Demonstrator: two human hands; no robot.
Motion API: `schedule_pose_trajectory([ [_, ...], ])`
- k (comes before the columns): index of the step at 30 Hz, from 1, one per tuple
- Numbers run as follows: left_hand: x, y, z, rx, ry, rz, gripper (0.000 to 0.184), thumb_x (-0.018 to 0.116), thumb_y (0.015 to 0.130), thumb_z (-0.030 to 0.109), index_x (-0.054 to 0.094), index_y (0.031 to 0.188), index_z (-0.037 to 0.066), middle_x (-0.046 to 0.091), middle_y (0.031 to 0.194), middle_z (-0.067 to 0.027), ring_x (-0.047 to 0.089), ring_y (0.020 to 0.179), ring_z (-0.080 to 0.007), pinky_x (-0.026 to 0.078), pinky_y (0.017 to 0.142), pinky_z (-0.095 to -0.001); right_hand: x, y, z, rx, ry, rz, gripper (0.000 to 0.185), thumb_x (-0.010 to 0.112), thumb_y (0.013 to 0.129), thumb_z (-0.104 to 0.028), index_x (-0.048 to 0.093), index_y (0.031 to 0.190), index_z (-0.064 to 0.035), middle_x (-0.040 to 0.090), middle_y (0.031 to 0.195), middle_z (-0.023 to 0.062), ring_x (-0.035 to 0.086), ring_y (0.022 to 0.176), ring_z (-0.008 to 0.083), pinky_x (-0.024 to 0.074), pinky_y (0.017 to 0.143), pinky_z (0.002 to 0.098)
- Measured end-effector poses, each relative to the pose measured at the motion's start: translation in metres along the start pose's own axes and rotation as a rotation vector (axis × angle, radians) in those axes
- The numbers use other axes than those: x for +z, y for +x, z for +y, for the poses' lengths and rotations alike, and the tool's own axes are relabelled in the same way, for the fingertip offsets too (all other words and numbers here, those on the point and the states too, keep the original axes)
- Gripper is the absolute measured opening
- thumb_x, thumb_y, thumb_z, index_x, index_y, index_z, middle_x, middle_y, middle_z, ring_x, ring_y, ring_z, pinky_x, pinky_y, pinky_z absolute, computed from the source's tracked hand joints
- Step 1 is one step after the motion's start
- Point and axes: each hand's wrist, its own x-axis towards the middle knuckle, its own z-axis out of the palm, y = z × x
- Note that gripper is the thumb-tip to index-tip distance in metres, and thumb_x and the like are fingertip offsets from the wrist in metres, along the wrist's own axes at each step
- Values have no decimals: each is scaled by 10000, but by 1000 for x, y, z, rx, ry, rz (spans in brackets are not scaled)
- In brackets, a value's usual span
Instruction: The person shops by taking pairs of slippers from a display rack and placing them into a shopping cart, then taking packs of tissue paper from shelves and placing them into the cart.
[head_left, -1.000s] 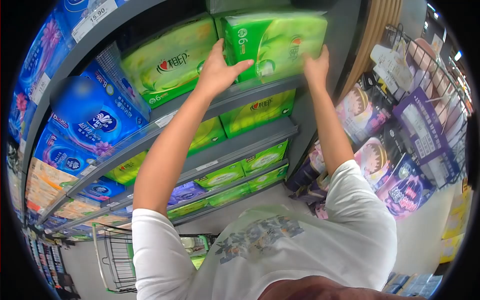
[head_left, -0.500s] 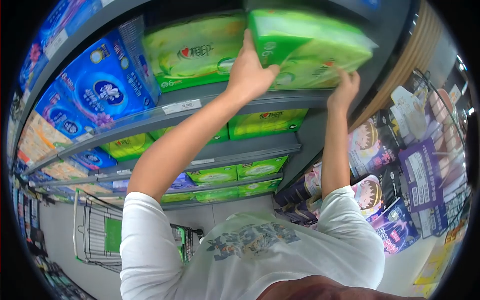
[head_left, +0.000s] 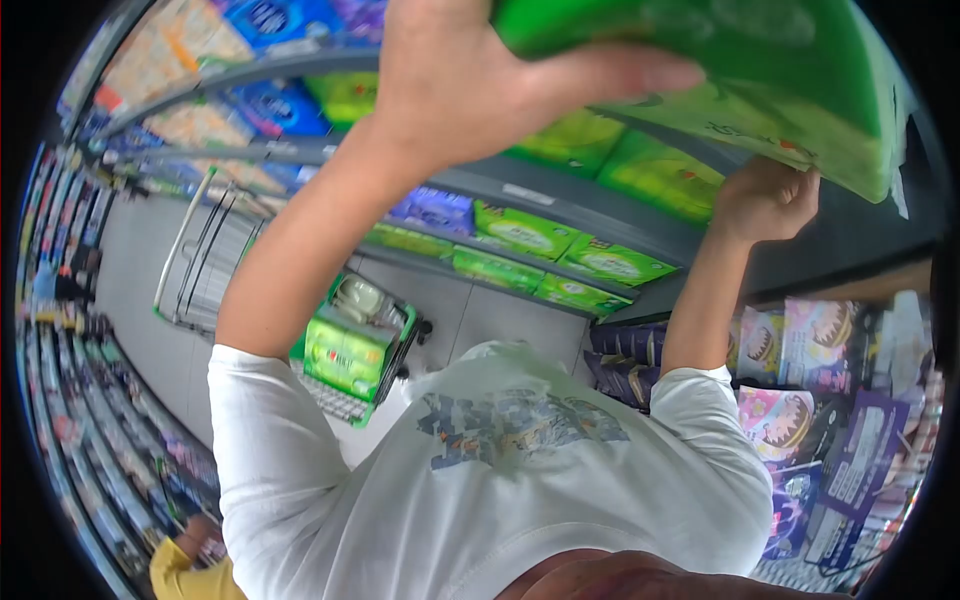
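Observation:
A large green plastic-wrapped tissue pack (head_left: 820,90) is close to the camera at the top right, tilted and partly cut off by the frame edge. My left hand (head_left: 465,95) grips its left side, the thumb lying across the wrap; the other fingers are out of view. At the pack's lower edge, my right hand (head_left: 768,200) has its fingers curled closed on the wrap. Behind and below the hands, more green tissue packs (head_left: 525,230) line the lower shelves.
A shopping cart (head_left: 190,260) stands on the floor at left, with a green tissue pack (head_left: 345,358) in its basket. Grey shelf edges (head_left: 560,195) run beneath my hands. Hanging packages (head_left: 780,420) are at right. A person in a yellow sleeve (head_left: 190,570) is at lower left.
The green tissue pack has come off the upper shelf and nearer to me, held by both hands. The view has tilted downward, showing more of the cart and floor.

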Motion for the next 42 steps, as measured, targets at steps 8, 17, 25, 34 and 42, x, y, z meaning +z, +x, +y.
schedule_pose_trajectory([
  [8,-179,-111,158,-1089,623,240,535,681,830,301,512,1234,-6,618,1058,-120,591,937,-192,463,822,-305,92,-181,20,512,-11,-350,526,585,826,-59,376,1291,72,476,1259,170,464,1168,242,339,1020,367],
  [17,-286,-338,324,-1936,439,903,584,603,911,352,437,1349,3,592,1161,-113,589,980,-156,476,850,-286,132,-449,37,1679,35,-779,623,691,825,-168,369,1331,1,548,1227,127,547,1112,206,459,932,338],
  [25,-333,-417,399,-2368,150,825,505,601,883,157,438,1341,20,595,1169,-106,607,1009,-194,500,849,-315,119,-567,26,2218,37,-1026,515,634,865,-262,472,1298,-35,563,1253,108,566,1112,202,463,933,329],
  [34,-385,-488,271,-2379,159,510,672,691,792,214,428,1381,22,573,1229,-166,579,1054,-228,479,834,-316,96,-600,71,2441,-299,-595,523,572,877,-444,548,1242,-70,607,1188,97,614,1027,214,486,883,398],
  [42,-275,-603,261,-2080,714,-122,559,708,737,271,590,1194,-28,632,1086,-266,597,1058,-367,452,909,-403,13,-597,75,2015,-610,-950,417,652,826,-387,638,1055,-38,641,869,53,620,699,171,503,620,324],
])
